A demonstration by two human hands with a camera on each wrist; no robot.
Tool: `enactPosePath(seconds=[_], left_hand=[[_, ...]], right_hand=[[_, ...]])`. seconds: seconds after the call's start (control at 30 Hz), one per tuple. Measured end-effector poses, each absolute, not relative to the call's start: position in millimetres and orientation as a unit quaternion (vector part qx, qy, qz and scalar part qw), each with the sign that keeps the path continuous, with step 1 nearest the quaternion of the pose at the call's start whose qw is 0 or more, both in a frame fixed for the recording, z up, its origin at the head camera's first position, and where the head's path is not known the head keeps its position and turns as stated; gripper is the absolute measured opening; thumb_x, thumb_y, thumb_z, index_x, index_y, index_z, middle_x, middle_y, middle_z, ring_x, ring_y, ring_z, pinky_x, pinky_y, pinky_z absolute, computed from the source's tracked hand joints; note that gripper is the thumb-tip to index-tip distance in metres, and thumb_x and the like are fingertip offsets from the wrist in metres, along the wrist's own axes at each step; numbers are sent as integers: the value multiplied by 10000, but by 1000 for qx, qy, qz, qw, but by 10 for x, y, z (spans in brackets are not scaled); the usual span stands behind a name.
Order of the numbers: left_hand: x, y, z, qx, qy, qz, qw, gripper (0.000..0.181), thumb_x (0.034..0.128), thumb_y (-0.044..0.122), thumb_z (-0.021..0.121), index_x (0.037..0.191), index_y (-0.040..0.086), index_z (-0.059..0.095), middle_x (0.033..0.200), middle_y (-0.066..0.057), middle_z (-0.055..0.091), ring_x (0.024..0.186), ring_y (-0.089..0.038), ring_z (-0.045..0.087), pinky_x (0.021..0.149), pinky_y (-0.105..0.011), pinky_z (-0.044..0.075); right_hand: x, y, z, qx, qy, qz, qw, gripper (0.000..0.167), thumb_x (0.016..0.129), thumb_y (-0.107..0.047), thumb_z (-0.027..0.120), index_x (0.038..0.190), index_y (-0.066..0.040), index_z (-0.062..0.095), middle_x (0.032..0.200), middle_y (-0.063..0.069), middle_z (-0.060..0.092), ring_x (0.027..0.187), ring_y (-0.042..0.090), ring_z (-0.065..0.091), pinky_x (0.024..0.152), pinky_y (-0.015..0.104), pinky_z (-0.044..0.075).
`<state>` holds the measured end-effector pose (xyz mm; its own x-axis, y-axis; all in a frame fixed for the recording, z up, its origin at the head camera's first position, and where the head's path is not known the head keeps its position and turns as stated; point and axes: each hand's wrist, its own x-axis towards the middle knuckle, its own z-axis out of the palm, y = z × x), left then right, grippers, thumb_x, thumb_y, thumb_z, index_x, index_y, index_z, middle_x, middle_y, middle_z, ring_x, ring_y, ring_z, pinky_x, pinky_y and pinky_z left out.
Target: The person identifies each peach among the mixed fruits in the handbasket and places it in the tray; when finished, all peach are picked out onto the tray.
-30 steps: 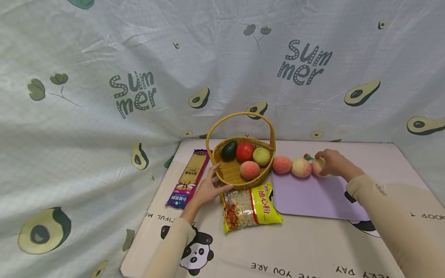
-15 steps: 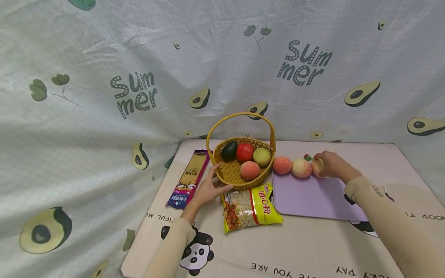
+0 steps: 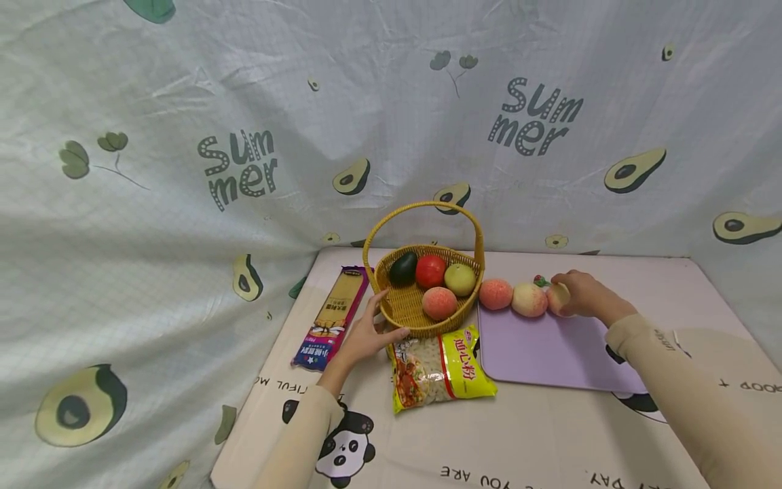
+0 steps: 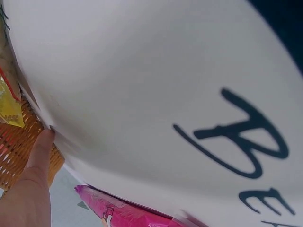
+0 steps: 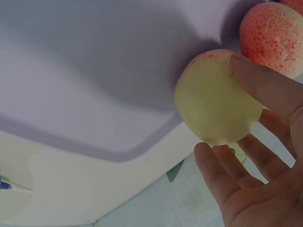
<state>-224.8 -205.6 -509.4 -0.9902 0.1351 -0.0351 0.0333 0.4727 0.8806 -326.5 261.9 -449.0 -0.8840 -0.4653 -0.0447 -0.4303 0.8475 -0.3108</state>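
Note:
My right hand (image 3: 583,295) holds a pale peach (image 5: 218,99) with a red blush at the purple board's far edge. In the right wrist view the thumb lies on the peach and the fingers curve behind it. A row of two more peaches continues leftward: a pale-and-pink peach (image 3: 529,300) and a redder peach (image 3: 496,294) beside the basket. My left hand (image 3: 365,336) rests its spread fingers and thumb against the near left side of the wicker basket (image 3: 406,309). Inside lie an avocado (image 3: 403,268), a red fruit (image 3: 430,272), a yellow-green fruit (image 3: 460,280) and a peach (image 3: 439,303).
The purple board (image 3: 544,353) lies right of the basket. In front of the basket is a yellow bag of pasta (image 3: 442,370). A flat noodle packet (image 3: 332,316) lies to the left. A small red-and-green item (image 3: 540,280) sits behind the peaches. A printed curtain (image 3: 391,122) hangs behind.
The head view has tilted slightly, so the scene sits a little lower. My right hand stays on the same peach, and my left hand stays at the basket.

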Motion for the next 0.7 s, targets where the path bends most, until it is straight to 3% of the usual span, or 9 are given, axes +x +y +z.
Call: enactPosePath(seconds=[0.37,0.7], left_hand=[[-2262,-2062,-5107,55,852,519,48,969,910,416,809,1656,296,202,1708,-172,282,1538,-422,363,1198,-567,418],[-2251,-2058,-5093,62,851,520,49,974,914,414,805,1659,287,191,1702,-184,288,1533,-419,373,1200,-553,418]], right_hand=[[-3237,2627,-4414,-230,960,-143,76,695,701,-48,884,1290,152,573,1196,402,612,1113,587,595,969,686,509],[-3238,2564,-4267,-245,958,-136,63,648,730,-54,880,1276,141,589,1194,389,626,1106,562,610,969,675,516]])
